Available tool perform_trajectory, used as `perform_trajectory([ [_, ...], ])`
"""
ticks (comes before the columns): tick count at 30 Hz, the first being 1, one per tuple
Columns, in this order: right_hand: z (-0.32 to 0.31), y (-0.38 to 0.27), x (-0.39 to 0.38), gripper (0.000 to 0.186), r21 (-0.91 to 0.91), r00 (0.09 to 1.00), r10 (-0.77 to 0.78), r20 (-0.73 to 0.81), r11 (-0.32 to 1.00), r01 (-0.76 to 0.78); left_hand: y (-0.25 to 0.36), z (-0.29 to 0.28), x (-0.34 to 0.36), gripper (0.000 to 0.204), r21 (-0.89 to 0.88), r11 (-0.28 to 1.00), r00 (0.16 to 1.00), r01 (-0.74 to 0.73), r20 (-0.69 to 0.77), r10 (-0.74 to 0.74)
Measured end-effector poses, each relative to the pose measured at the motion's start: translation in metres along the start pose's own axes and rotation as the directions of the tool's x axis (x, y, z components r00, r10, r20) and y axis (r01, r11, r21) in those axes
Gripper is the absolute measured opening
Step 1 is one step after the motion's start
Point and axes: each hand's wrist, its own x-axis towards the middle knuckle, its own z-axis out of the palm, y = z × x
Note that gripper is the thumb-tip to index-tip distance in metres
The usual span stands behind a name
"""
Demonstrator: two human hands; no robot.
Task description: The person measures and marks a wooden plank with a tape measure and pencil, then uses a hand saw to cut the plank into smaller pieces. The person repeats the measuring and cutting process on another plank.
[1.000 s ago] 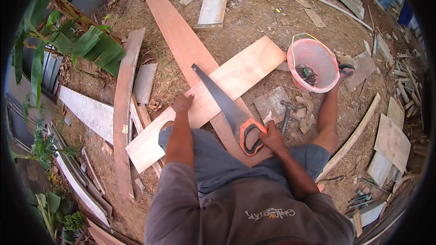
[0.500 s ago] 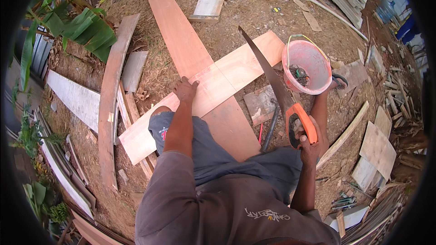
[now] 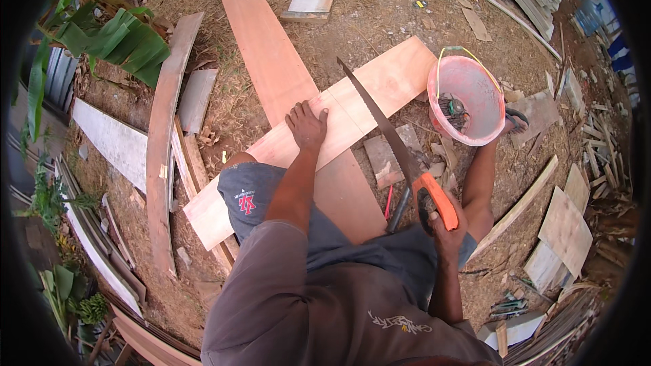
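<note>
And there goes your left hand (image 3: 308, 127), sliding up the pale plywood board (image 3: 392, 74): half a second ago it presses well short of the marked line (image 3: 345, 110), now the thumb is right near it. That palm is down, fingers loosely spread, bearing on the surface and gripping nothing. Your right hand (image 3: 447, 224) stays wrapped tight round the orange handle (image 3: 437, 198) of the handsaw (image 3: 381, 120). A second back, that blade is angled low across the board's middle; then it swings out toward the far end, and now it comes back in, nearer the line, teeth facing left, tip past the far edge. The board holds its place, crossing over the long reddish plank (image 3: 271, 54), your left leg over its near part. The pink bucket (image 3: 485, 110) is unmoved just beside the board's right end.
</note>
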Motion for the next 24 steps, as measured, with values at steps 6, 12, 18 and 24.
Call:
perform_trajectory([
  [6, 0.005, 0.003, 0.011, 0.058, -0.041, 0.999, -0.031, 0.012, 0.999, 0.032, -0.018, -0.005, 0.002, 0.070, -0.153, 0.988, 0.985, -0.016, 0.166, 0.042],
  [12, -0.005, 0.014, 0.019, 0.059, -0.050, 1.000, 0.016, -0.019, 0.999, -0.017, -0.016, -0.012, -0.007, 0.072, -0.147, 0.989, 0.984, -0.015, 0.176, 0.041],
  [18, -0.023, 0.007, 0.023, 0.064, -0.023, 0.996, 0.037, -0.087, 0.999, -0.039, 0.000, 0.014, 0.045, 0.069, -0.165, 0.982, 0.975, -0.095, 0.185, 0.125],
  [24, -0.020, -0.008, 0.026, 0.064, -0.091, 0.998, -0.031, -0.049, 0.995, 0.027, -0.006, 0.027, 0.066, 0.059, -0.199, 0.969, 0.975, -0.143, 0.139, 0.173],
])
